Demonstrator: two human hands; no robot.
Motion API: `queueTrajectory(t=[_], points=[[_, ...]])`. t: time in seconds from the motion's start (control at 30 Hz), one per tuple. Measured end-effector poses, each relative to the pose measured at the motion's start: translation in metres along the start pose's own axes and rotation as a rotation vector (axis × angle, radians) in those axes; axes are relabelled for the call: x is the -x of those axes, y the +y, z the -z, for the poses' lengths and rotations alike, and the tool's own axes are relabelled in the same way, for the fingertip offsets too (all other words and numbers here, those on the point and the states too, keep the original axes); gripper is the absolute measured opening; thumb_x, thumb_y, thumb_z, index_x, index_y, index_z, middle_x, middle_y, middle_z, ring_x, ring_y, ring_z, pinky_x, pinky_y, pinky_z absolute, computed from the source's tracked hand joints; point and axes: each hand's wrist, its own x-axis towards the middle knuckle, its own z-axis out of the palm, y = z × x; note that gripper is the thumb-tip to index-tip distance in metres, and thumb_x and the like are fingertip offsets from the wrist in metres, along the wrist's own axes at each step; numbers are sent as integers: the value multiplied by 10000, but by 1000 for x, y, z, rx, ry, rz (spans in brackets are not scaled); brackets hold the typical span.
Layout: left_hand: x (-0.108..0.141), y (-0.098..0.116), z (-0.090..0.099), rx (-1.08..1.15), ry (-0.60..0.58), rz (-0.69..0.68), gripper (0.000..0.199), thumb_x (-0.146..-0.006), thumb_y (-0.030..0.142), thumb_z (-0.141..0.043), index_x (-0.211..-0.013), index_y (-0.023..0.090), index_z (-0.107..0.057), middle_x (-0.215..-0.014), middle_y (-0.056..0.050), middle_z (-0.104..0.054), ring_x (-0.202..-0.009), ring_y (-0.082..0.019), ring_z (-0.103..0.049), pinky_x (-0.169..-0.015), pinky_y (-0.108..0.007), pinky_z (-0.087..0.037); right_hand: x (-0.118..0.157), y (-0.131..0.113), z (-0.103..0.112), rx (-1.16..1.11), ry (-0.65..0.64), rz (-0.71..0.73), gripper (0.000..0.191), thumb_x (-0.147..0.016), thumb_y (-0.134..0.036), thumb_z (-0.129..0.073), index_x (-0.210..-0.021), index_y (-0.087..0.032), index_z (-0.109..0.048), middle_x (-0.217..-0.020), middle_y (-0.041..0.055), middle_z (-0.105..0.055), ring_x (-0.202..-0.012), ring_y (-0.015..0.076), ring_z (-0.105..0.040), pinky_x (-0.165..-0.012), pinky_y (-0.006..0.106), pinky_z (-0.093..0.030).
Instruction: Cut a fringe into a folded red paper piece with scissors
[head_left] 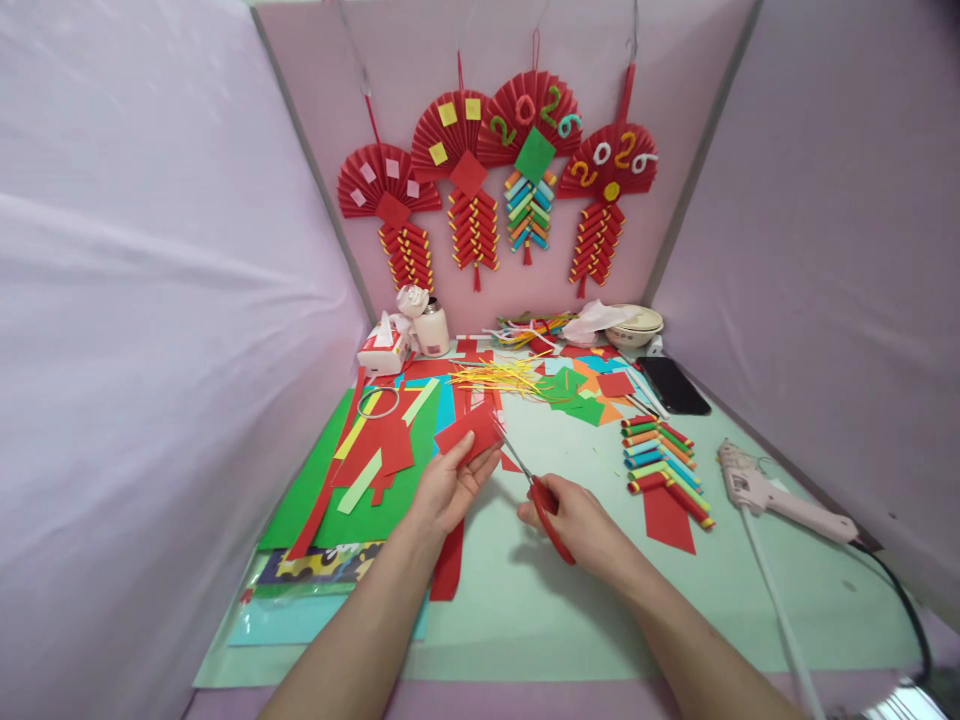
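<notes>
My left hand holds a small piece of red paper between thumb and fingers, above the middle of the table. In my right hand is a pair of red-handled scissors, my fingers wrapped about the handles. The blades point up and left, and their tips meet the right edge of the red paper. To the right lies a string of rolled paper firecrackers in several colours, with a red paper piece under its lower end.
Left are green sheets with red scraps. Yellow strips and green scraps lie farther back. A glue gun and black phone sit right. Red paper fans hang behind; a tissue pack stands back left.
</notes>
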Motion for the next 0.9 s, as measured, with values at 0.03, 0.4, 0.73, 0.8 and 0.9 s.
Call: queueTrajectory(t=[0.03, 0.4, 0.73, 0.8, 0.9], points=[[0, 0, 0, -5, -2, 4, 202, -777, 148, -607, -969, 88, -624, -965, -133, -689, -935, -227, -641, -855, -330, -518, 0, 0, 0, 4, 5, 1, 373, -691, -536, -570, -660, -179, -469, -616, -31, -512, -560, 101, -418, -492, 205, -314], [2, -3, -2, -14, -8, 24, 187, -784, 129, -592, -965, 84, -609, -936, -132, -694, -880, -225, -658, -830, -341, -528, -2, 5, -3, 46, 32, 10, 381, -713, -561, -550, -690, -184, -495, -636, -28, -538, -576, 108, -425, -507, 210, -318], [3, -4, -2, -11, -1, 43, 165, -782, 127, -592, -940, 79, -603, -908, -138, -695, -854, -221, -664, -844, -343, -521, -3, 5, -4, 34, 35, 5, 366, -726, -548, -540, -711, -184, -515, -645, -22, -553, -581, 113, -442, -504, 208, -316], [2, -4, -2, -8, -1, 44, 160, -782, 124, -590, -934, 78, -605, -898, -137, -697, -856, -223, -664, -843, -343, -522, -3, 6, -5, 31, 36, 7, 360, -727, -543, -542, -720, -183, -523, -653, -21, -560, -583, 114, -445, -506, 208, -319], [2, -4, -3, -9, -3, 41, 159, -783, 124, -588, -934, 76, -609, -890, -134, -699, -852, -222, -665, -847, -347, -520, -3, 6, -5, 22, 35, 0, 358, -729, -540, -540, -724, -183, -525, -657, -21, -566, -583, 114, -448, -505, 209, -323]])
